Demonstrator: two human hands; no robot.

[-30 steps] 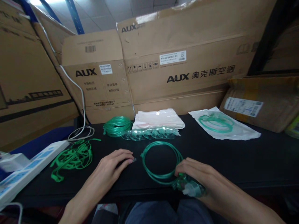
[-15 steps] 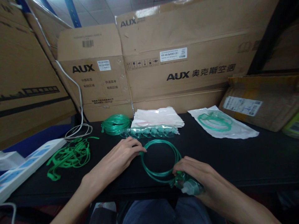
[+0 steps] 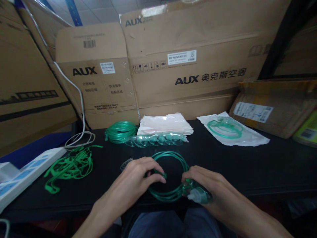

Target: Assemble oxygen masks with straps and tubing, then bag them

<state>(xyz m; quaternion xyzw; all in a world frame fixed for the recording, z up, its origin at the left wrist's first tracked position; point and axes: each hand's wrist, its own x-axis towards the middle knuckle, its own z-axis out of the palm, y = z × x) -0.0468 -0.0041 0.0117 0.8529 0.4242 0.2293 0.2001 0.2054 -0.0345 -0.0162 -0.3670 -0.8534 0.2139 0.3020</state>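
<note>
A loose coil of green clear tubing (image 3: pixel 170 154) rests on the black tabletop between my hands. My left hand (image 3: pixel 142 173) pinches a small green end piece (image 3: pixel 163 175) of that tubing between thumb and fingers, over the inside of the coil. My right hand (image 3: pixel 205 180) is closed around a see-through green oxygen mask (image 3: pixel 201 195), its pale nozzle pointing left, and touches the coil's right side. The palm hides much of the mask. Left of my left hand lies a small clear plastic piece (image 3: pixel 125 164), partly covered.
Behind are a tubing bundle (image 3: pixel 120 131), white pouches (image 3: pixel 164 123) and a row of clear green masks (image 3: pixel 156 140). Green straps (image 3: pixel 71 163) and a power strip (image 3: pixel 29 175) lie left. A packed mask on a pouch (image 3: pixel 247 140) and cardboard box (image 3: pixel 269 109) stand right.
My left hand has moved from the coil's left edge toward its middle and now pinches the tubing's end. The clear piece beside it has come into view. My right hand still holds the mask.
</note>
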